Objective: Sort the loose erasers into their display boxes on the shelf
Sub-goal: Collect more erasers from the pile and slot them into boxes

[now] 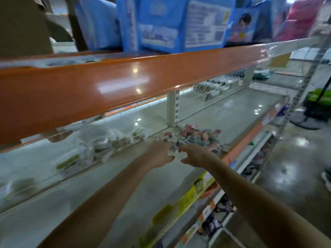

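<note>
Head view, motion-blurred throughout, looks along a grey shelf (223, 111) that runs beneath a glossy orange beam (107, 86), with blue packaged goods (172, 24) stacked on the level above. Along the shelf's left stretch sit clear plastic-wrapped packs (86, 149), too smeared to name. Further in, just right of the white slotted upright (173, 110), lies the pile of loose erasers (195, 136): small wrapped blocks in pink, red, blue and white, jumbled with no order, spread toward the shelf's front edge. No display box is plainly visible near them. Both bare arms stretch deep under the beam, probably because the pile sits far back. At its near edge, the left hand (160, 155) and right hand (194, 156) meet around a small white piece (174, 153), likely an eraser; the fingers curve toward it, but blur hides whether either grip is pinched on it or apart, so I cannot tell.
</note>
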Available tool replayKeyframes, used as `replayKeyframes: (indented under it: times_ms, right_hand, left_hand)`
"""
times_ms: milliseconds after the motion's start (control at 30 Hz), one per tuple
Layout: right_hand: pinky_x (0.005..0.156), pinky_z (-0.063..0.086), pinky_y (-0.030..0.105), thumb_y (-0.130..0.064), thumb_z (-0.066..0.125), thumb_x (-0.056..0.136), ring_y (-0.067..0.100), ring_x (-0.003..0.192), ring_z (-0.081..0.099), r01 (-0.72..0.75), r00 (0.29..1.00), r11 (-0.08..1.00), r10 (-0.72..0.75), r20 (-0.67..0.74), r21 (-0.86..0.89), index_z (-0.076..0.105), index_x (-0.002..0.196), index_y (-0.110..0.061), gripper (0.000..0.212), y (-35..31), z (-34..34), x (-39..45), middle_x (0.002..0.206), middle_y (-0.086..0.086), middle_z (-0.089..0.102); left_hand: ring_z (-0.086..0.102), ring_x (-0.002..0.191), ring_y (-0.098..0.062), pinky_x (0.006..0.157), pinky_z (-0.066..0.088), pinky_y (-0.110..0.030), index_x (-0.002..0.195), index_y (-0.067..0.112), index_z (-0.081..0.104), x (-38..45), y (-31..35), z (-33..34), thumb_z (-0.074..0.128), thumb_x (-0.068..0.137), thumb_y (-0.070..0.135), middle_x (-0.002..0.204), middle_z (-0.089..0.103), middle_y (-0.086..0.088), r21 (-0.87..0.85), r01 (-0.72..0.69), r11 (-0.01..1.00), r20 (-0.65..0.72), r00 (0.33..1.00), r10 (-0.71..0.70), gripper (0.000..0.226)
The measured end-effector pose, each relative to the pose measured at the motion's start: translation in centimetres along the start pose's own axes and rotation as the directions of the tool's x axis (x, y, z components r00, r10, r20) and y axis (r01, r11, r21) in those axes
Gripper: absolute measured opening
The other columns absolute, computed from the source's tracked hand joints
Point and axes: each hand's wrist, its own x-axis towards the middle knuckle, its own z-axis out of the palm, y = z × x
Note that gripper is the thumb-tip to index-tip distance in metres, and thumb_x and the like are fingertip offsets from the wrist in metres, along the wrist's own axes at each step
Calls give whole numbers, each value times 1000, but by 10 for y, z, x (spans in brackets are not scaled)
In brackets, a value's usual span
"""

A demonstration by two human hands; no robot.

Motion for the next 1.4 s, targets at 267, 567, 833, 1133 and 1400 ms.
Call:
replayKeyframes:
  times_ms: [267, 567, 833, 1133, 1400]
  right_hand:
    - [79, 42, 32, -26, 49, 77, 33, 98, 59, -27, 997, 999, 30, -65, 42, 65, 98, -4, 35, 103, -22, 29, 104, 20, 63]
    - [83, 36, 25, -18, 61, 85, 23, 108, 47, 76, 980, 983, -42, -195, 170, 54, 123, -14, 38, 150, -7, 43, 116, 8, 51]
    - [96, 38, 28, -29, 61, 86, 21, 115, 46, -17, 942, 973, 93, -322, 232, 53, 123, -15, 41, 152, 14, 49, 130, 7, 44]
    - [96, 39, 29, -35, 53, 90, 23, 113, 48, -98, 892, 975, 175, -416, 199, 48, 124, -11, 42, 151, 25, 55, 127, 9, 49]
    - [85, 47, 32, -14, 66, 78, 20, 95, 55, 9, 909, 919, 157, -386, 394, 56, 117, -14, 40, 158, 18, 43, 109, 5, 59]
  left_hand:
    - [53, 113, -30, 90, 47, -37, 120, 17, 53, 96, 45, 40, 57, 83, 35, 124, 56, -9, 76, 32, 997, -39, 999, -29, 42]
    - [42, 123, -28, 95, 41, -39, 131, 16, 46, 140, 43, 63, 60, 84, 35, 133, 47, -8, 124, 224, 967, -80, 973, -215, 52]
    - [46, 115, -25, 91, 41, -33, 124, 15, 53, 138, 31, 68, 62, 83, 39, 125, 53, -7, 117, 239, 964, -63, 971, -232, 48]
    - [47, 113, -25, 86, 42, -34, 116, 18, 56, 131, 34, 69, 62, 83, 38, 120, 56, -8, 125, 259, 958, -134, 961, -242, 39]
    - [48, 110, -23, 85, 42, -34, 114, 23, 59, 124, 38, 72, 59, 86, 35, 115, 59, -3, 161, 223, 962, -207, 960, -188, 31]
